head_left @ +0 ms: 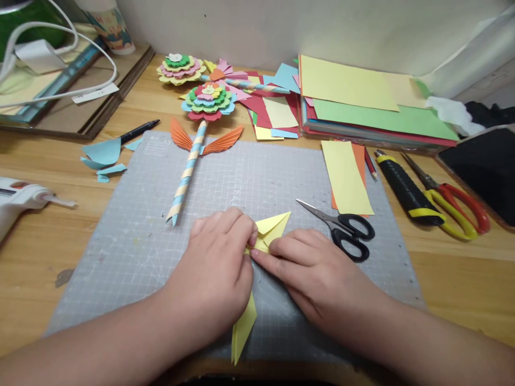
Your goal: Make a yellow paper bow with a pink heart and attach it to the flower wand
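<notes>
A folded piece of yellow paper (274, 227) lies on the grey cutting mat (132, 257) between my hands. My left hand (219, 257) is closed on its left side, with the fingertips pressed down on the folds. My right hand (309, 262) grips the right side, its index finger at the crease near the left fingertips. One pointed end of the paper rises above the hands; another folded strip (244, 327) sticks out below my left hand. Part of the paper is hidden under the fingers. Black-handled scissors (341, 228) lie just beyond my right hand.
A paper flower (207, 102) with a striped stem and orange leaves lies at the mat's top. Stacked coloured paper (350, 86) is behind. At right are a utility knife (406, 185) and red-yellow scissors (450, 203); at left, a glue gun (24, 198) and a black pen (139, 130).
</notes>
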A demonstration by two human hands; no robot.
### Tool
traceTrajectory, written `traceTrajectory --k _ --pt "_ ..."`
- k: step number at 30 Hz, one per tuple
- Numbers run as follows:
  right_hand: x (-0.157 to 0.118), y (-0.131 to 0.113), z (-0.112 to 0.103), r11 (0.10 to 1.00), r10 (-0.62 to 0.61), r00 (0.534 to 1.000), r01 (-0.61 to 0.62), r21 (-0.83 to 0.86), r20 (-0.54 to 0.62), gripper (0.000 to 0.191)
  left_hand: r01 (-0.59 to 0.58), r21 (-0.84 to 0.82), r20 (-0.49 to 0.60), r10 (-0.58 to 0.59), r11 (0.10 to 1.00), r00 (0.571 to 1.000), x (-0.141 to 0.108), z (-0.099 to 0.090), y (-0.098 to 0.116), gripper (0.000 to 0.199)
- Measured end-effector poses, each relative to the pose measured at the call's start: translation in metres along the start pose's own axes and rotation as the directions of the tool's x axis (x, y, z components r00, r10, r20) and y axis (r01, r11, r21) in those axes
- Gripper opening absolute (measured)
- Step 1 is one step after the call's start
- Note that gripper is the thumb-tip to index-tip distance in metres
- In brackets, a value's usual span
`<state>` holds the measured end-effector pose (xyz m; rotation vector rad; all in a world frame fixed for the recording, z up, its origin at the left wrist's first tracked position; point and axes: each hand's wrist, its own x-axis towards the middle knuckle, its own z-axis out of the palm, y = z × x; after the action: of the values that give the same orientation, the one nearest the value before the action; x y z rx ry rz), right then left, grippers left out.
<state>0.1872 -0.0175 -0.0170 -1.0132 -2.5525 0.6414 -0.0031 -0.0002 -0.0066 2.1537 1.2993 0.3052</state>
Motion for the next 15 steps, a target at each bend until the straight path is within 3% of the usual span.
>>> traceTrajectory --k 6,15 --pt "-0.0005 0.0 -0.0024 0.998 0.04 0.996 -0.043 0.036 0.078 0.037 0.024 -0.041 -0.004 -0.024 0.999 1.0 0.0021 -0.0001 -0.0012 0.021" --pt "0.0004 -0.001 -0.0042 0.998 -0.011 0.998 0.014 -0.062 0.058 0.036 0.023 -0.064 0.017 -0.022 0.998 1.0 0.0021 -0.001 -0.0017 0.02"
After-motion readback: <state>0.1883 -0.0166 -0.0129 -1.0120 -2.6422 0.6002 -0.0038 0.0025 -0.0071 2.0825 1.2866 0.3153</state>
